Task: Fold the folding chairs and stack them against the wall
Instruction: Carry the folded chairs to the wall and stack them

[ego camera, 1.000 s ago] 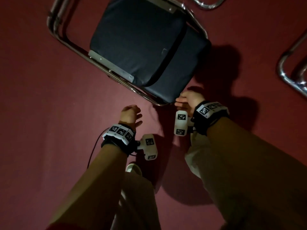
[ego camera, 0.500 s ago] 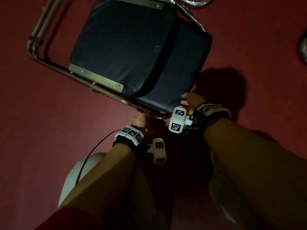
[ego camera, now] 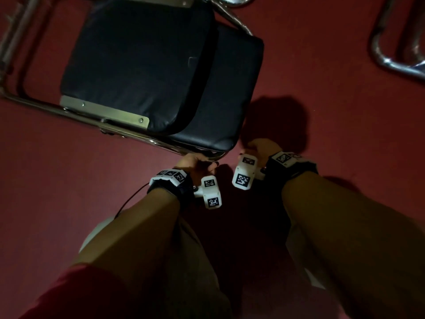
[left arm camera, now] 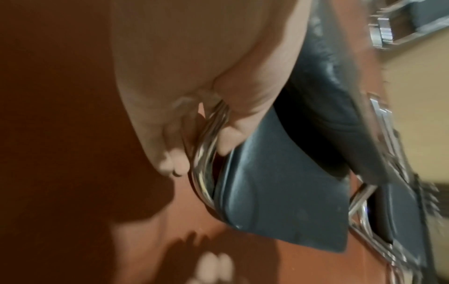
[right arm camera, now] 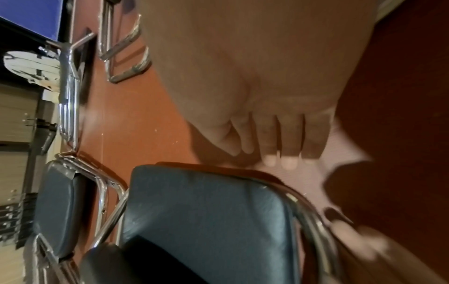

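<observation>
Left hand (ego camera: 195,164) of the person grips the chrome tube (left arm camera: 206,138) at the top edge of the folding chair (ego camera: 147,72); in the left wrist view the thumb and fingers are curled around this tube, just beside the dark backrest pad (left arm camera: 279,192). Right hand (ego camera: 259,148) is a little to the right of the chair's corner, near it but not touching, with the fingers (right arm camera: 289,138) loosely bent downward and holding nothing. Folded nearly flat, the chair fills the upper left of the head frame, with the dark seat cushion (ego camera: 138,65) lying against the backrest, and a metal strip (ego camera: 104,111) with screws runs along the seat's lower edge. Its chrome legs reach to the left edge of the frame. Under everything is the dark red floor (ego camera: 322,111). At the upper right of the head frame the chrome frame of another chair (ego camera: 391,63) is seen, well apart from the hands. Both wrists carry bands with white marker blocks (ego camera: 243,176).
</observation>
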Action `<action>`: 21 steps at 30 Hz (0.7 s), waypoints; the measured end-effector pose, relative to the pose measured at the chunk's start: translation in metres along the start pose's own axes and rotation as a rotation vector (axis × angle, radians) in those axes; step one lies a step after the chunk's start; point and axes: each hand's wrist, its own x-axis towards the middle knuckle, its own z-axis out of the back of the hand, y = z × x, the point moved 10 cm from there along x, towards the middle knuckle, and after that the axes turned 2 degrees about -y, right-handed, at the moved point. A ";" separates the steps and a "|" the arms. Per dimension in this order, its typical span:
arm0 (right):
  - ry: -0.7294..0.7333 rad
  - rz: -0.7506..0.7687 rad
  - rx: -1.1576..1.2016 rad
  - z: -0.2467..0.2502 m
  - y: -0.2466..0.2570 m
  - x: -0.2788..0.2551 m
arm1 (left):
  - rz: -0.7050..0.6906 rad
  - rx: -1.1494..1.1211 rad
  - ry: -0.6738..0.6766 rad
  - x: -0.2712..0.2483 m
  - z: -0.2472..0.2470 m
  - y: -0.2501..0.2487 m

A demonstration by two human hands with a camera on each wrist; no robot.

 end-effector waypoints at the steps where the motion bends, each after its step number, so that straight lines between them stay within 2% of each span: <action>1: 0.017 -0.010 0.008 -0.001 -0.005 0.001 | -0.005 0.020 0.005 0.002 -0.001 0.000; 6: 0.030 -0.007 0.113 -0.003 -0.009 -0.008 | -0.044 0.060 -0.026 0.009 0.003 -0.001; 9: 0.032 0.036 0.180 -0.007 0.004 -0.011 | -0.086 -0.088 0.010 0.003 -0.004 -0.007; 11: 0.009 0.056 0.198 -0.008 0.012 -0.014 | -0.125 -0.139 0.061 -0.007 -0.010 -0.016; 13: -0.020 0.086 0.202 -0.009 0.017 -0.018 | -0.162 -0.145 0.052 -0.017 -0.009 -0.025; 18: -0.044 0.127 0.161 -0.015 0.029 -0.023 | -0.247 -0.149 0.018 -0.041 0.009 -0.048; 21: -0.031 0.177 0.133 -0.028 0.038 -0.030 | -0.296 -0.156 -0.046 -0.056 0.039 -0.055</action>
